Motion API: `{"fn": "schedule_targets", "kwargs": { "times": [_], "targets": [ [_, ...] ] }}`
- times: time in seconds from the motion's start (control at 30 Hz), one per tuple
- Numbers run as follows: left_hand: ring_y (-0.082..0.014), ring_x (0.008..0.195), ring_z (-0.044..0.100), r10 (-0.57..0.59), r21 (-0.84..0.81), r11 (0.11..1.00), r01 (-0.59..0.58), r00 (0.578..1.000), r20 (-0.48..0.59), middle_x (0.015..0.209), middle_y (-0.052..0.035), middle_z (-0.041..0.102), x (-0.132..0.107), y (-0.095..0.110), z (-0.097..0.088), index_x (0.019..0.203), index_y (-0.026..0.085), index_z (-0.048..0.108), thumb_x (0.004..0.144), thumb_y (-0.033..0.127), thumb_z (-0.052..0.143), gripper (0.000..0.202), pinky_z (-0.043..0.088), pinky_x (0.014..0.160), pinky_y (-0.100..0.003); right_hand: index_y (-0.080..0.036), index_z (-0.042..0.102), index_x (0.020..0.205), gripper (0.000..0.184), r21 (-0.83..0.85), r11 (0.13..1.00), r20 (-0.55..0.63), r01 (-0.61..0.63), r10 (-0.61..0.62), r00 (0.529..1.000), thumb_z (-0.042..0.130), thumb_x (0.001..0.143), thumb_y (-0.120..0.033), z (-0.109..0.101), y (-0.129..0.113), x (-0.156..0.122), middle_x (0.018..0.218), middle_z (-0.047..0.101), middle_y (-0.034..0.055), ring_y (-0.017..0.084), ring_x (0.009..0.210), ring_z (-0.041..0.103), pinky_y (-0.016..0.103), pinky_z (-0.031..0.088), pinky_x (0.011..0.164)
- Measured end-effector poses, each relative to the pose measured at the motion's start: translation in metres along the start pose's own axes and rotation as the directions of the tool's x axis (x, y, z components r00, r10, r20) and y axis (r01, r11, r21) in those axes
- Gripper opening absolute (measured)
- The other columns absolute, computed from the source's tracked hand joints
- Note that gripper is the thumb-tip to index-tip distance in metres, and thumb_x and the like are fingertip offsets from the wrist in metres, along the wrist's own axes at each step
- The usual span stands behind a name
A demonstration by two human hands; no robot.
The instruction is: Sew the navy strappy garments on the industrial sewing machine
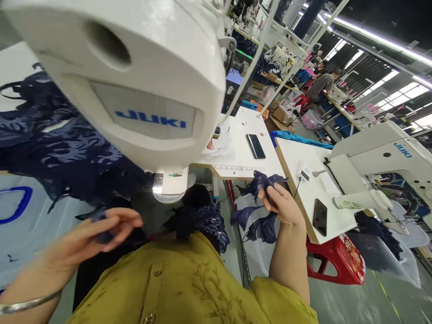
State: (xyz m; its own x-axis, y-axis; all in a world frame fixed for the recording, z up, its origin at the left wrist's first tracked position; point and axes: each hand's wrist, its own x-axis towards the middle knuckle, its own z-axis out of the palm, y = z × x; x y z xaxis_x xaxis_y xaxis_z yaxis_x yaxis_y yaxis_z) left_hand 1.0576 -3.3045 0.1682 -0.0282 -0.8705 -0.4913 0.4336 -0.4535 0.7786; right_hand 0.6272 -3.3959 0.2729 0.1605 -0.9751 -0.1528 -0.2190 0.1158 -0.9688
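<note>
My right hand (278, 202) is closed on a bunch of navy fabric pieces (263, 182), off to the right of the sewing machine head (148, 112). More navy pieces (265, 228) hang just below that hand. At the left, my left hand (104, 227) has its fingers curled around a small navy fabric piece (99, 220), partly blurred. Beside it, a large heap of navy patterned fabric pieces (67, 144) spills over the machine's left side. Further navy pieces (205, 220) lie on my lap.
A phone (255, 146) and a ruler strip (236, 168) are on the white table (241, 123). Rightward stand a second table (303, 153) with another phone (320, 217), a second machine (381, 157) and a red stool (337, 261). A clear bin (20, 252) stands left. A person (322, 85) works far back.
</note>
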Motion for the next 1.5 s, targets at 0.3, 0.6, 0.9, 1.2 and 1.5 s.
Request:
{"fn": "schedule_targets", "kwargs": {
  "times": [0.3, 0.6, 0.9, 1.2, 1.5],
  "targets": [
    [-0.0209, 0.139, 0.034, 0.223, 0.483, 0.679, -0.552, 0.783, 0.581, 0.149, 0.0019, 0.044, -0.016, 0.003, 0.101, 0.135, 0.033, 0.053, 0.096, 0.042, 0.041, 0.042, 0.025, 0.115, -0.035, -0.026, 0.068, 0.103, 0.019, -0.588, 0.566, 0.706, 0.578, 0.010, 0.708, 0.053, 0.092, -0.029, 0.116, 0.000, 0.000, 0.097, 0.070, 0.0018, 0.018, 0.086, 0.065, 0.025, 0.045, 0.070],
    [-0.0082, 0.034, 0.029, -0.226, 0.581, 0.810, -0.083, 0.870, 0.438, 0.041, 0.0043, 0.044, -0.006, 0.006, 0.110, 0.073, 0.017, 0.064, 0.083, 0.075, 0.032, 0.067, 0.022, 0.038, -0.024, -0.025, 0.055, 0.120, 0.044, -0.403, 0.608, 0.879, 0.684, 0.048, 0.475, 0.065, 0.083, -0.046, 0.138, -0.035, 0.009, 0.107, 0.068, 0.0017, 0.017, 0.091, 0.063, 0.024, 0.044, 0.070],
    [-0.0068, 0.042, 0.047, -0.259, 0.428, 0.904, -0.007, 0.787, 0.560, 0.063, 0.0005, 0.065, -0.016, 0.013, 0.081, 0.087, 0.016, 0.065, 0.074, 0.053, 0.070, 0.040, 0.032, 0.041, -0.018, -0.025, 0.067, 0.100, 0.024, -0.414, 0.599, 0.840, 0.686, -0.039, 0.541, 0.059, 0.088, -0.044, 0.120, -0.037, 0.026, 0.088, 0.069, -0.0013, 0.015, 0.079, 0.062, 0.023, 0.040, 0.068],
    [-0.0041, 0.035, 0.034, -0.134, 0.404, 0.911, -0.079, 0.871, 0.472, 0.050, 0.0059, 0.053, -0.029, 0.022, 0.048, 0.121, 0.019, 0.061, 0.075, 0.050, 0.071, 0.056, 0.019, 0.034, -0.016, -0.022, 0.070, 0.092, 0.021, -0.310, 0.768, 0.766, 0.560, -0.147, 0.626, 0.054, 0.092, -0.036, 0.126, -0.052, 0.034, 0.087, 0.070, 0.0006, 0.013, 0.076, 0.061, 0.023, 0.044, 0.070],
    [-0.0246, 0.105, 0.062, 0.101, 0.012, 0.994, -0.109, 0.953, 0.285, 0.110, -0.0115, 0.067, -0.037, 0.031, 0.033, 0.113, 0.020, 0.069, 0.081, 0.041, 0.069, 0.038, 0.050, 0.092, -0.034, -0.020, 0.075, 0.093, 0.022, 0.096, 0.845, 0.948, 0.527, -0.238, 0.210, 0.064, 0.086, -0.037, 0.155, -0.062, 0.023, 0.080, 0.069, 0.0018, 0.011, 0.070, 0.061, 0.019, 0.045, 0.064]
  ]
}}
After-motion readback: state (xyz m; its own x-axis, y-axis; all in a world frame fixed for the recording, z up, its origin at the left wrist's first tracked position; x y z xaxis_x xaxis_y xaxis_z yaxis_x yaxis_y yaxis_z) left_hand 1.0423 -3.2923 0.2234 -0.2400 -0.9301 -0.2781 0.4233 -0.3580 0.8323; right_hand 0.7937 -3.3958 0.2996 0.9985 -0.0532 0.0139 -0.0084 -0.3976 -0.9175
